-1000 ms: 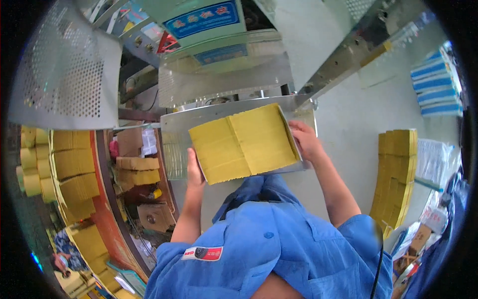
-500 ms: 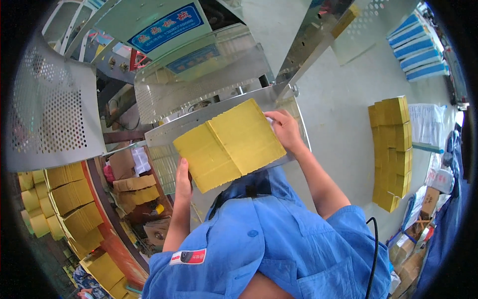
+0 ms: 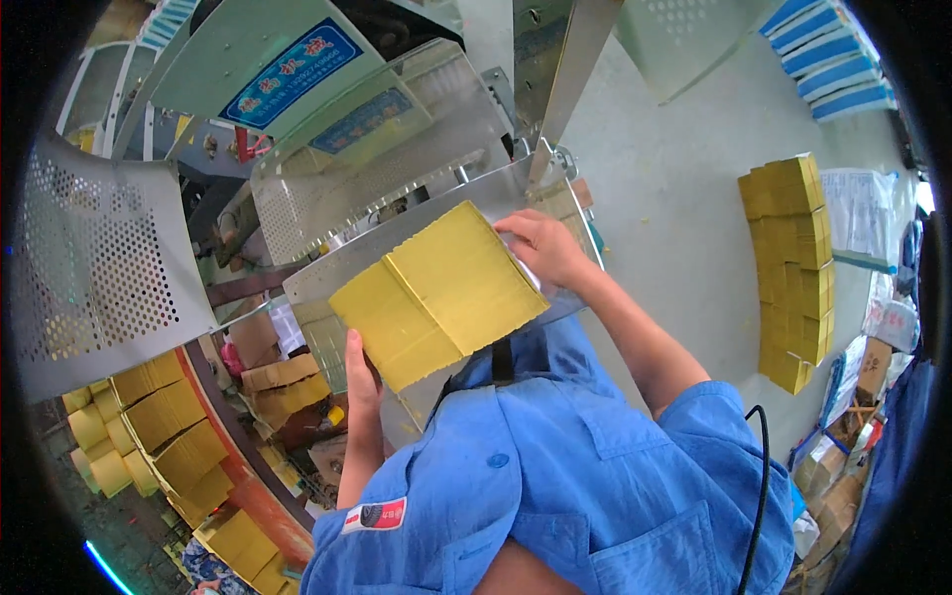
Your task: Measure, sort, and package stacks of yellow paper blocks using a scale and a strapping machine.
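A bundle of rough yellow paper (image 3: pixel 436 293) is held level in front of my waist, with a raised crease across it and ragged long edges. My left hand (image 3: pixel 361 375) is closed on its near left corner, the thumb up along the edge and the other fingers mostly hidden. At the far right edge, my right hand (image 3: pixel 543 248) grips the same bundle with bent fingers. Something small and white shows between that hand and the paper; I cannot make out what it is. Beneath the bundle lies the metal table (image 3: pixel 317 283) of a machine.
Ahead stands the machine with a clear guard (image 3: pixel 382 164) and a blue sign plate (image 3: pixel 291 72). A perforated metal panel (image 3: pixel 109 258) is at left. Yellow paper stacks (image 3: pixel 174 416) stand lower left; another yellow row (image 3: pixel 793 268) lies on the floor at right, near blue-and-white bundles (image 3: pixel 828 59).
The view has turned slightly. The yellow bundle and both hands appear a little farther left, with the grip unchanged.
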The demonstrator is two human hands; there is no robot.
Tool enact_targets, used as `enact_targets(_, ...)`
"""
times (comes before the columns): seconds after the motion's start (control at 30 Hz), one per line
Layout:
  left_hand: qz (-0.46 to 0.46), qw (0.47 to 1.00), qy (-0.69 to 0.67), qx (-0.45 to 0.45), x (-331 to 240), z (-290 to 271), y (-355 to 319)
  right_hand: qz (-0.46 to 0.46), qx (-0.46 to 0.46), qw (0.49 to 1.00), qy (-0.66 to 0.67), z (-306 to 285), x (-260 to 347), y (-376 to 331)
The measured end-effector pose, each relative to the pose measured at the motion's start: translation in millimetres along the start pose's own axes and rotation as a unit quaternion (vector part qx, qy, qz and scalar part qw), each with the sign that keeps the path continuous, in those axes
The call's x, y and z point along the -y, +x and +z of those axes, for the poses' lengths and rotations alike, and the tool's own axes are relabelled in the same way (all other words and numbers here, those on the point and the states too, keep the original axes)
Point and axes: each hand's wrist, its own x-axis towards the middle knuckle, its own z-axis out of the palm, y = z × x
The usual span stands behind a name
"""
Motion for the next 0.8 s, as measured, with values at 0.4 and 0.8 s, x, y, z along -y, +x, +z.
enact_targets(0.4, -0.096, 0.995, 0.04, -0.009, -32.6, 5.1, -6.1, 0.178, 0.011, 0.955, 0.237, 9.1, 8.0, -14.4)
enact_targets(0.8, 0.102, 0.975, 0.18, 0.086, -8.7, 27.2, 5.8, 0.057, -0.014, 0.918, 0.392, -9.4, 40.6, 1.1)
